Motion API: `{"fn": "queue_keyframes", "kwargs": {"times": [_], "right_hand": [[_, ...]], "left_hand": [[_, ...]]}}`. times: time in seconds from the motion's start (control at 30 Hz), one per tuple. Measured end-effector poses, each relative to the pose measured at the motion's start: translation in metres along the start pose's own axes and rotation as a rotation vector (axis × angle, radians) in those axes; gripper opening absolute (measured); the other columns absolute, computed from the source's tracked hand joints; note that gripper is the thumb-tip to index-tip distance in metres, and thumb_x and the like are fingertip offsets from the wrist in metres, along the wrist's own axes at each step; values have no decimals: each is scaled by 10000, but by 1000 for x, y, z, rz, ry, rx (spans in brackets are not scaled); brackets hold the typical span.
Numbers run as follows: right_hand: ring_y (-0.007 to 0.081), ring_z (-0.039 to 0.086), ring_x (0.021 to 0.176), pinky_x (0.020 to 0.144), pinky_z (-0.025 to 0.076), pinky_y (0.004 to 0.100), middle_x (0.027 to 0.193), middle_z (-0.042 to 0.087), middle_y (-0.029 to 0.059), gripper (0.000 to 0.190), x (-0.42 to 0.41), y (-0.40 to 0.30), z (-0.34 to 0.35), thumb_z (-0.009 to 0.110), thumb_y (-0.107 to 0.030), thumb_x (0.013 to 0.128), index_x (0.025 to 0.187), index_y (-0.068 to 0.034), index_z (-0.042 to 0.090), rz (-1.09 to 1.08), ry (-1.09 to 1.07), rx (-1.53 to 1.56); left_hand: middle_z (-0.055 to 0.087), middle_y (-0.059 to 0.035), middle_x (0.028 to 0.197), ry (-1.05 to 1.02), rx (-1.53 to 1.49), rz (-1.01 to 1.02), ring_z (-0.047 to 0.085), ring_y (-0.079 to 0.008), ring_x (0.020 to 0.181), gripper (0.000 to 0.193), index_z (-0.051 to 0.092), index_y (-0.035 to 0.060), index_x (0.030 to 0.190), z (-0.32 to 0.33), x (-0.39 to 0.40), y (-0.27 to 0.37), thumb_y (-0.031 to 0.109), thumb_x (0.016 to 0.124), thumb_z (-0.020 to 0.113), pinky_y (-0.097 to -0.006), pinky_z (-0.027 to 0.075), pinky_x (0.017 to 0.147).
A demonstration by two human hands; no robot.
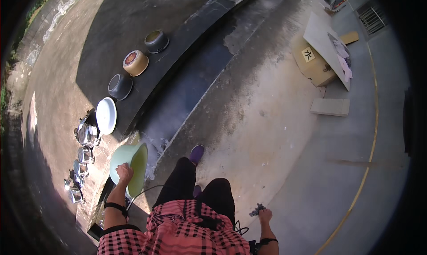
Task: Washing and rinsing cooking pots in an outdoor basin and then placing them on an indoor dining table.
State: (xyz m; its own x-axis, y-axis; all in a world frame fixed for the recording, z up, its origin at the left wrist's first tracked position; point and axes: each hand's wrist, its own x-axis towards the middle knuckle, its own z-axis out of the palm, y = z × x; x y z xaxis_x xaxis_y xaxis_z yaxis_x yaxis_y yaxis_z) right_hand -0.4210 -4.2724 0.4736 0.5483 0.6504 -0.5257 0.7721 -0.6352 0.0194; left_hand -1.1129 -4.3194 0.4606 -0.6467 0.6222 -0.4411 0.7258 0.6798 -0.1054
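Observation:
My left hand (124, 173) grips the side of a pale green plastic basin (121, 155), which is tilted so that its yellowish-green inside faces right. The basin is over the near end of the gutter, beside the raised ledge. Low at the right, my right hand (266, 215) is closed on a crumpled dark grey scrubber or cloth (257, 210), held out from my body. Its exact kind cannot be told.
On the ledge stand a white basin (106, 116), dark pots (120, 87) and a cream pot (135, 63), with several shiny steel pots (88, 135) nearer. A gutter (196, 85) runs ahead. A cardboard box (313, 66) and grey board (330, 107) lie by the wall.

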Motion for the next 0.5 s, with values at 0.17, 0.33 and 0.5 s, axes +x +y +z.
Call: {"fn": "queue_keyframes", "kwargs": {"times": [0.17,0.33,0.5], "right_hand": [[343,598,740,702,484,397,744,614,164,306,23,-23,-28,513,-296,643,681,-10,614,51,-131,-83],[307,612,777,730,490,376,776,626,154,291,109,-88,-41,547,-277,649,725,-5,616,91,-256,-87],[312,609,767,730,484,396,774,627,159,262,252,-199,-132,565,-252,647,744,-12,607,36,-226,44]], "left_hand": [[603,-157,779,48,63,119,547,-342,823,204,591,47,755,-75,102,134,240,692,564,-485,391,751],[601,-146,781,57,90,167,550,-335,825,199,585,44,768,-127,177,254,231,711,550,-485,384,740],[601,-165,802,26,51,55,552,-341,833,229,592,29,812,-174,202,337,231,705,567,-492,378,765]]}}
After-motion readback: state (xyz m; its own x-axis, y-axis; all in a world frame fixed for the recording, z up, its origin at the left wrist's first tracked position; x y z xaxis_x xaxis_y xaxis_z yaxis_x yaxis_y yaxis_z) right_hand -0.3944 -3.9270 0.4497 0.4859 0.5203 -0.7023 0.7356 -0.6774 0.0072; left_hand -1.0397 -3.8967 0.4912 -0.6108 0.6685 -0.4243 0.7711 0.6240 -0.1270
